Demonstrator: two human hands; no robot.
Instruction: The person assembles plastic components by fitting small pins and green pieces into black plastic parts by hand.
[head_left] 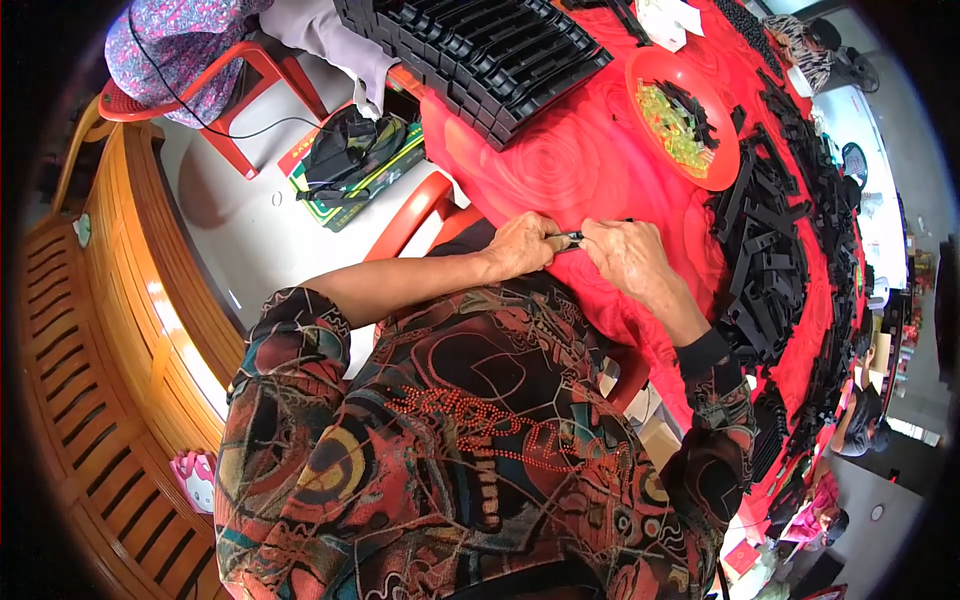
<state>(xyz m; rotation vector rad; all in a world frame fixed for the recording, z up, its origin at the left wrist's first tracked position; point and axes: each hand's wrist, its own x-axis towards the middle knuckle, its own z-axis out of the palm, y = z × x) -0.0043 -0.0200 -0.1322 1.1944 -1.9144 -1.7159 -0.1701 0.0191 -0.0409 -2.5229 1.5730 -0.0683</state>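
Both hands meet at the near edge of the red-clothed table (560,160), left hand (522,245) and right hand (628,255) pinching one slim black part (573,237) between them; black parts pile (765,270) lies near the right hand.

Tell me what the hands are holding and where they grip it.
A small black plastic strip, pinched between both hands: the left hand grips its left end, the right hand its right end, above the red tablecloth.

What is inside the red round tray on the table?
The red tray holds a heap of small yellow-green pieces with several black plastic strips lying across them. Whatever lies beneath the heap is covered.
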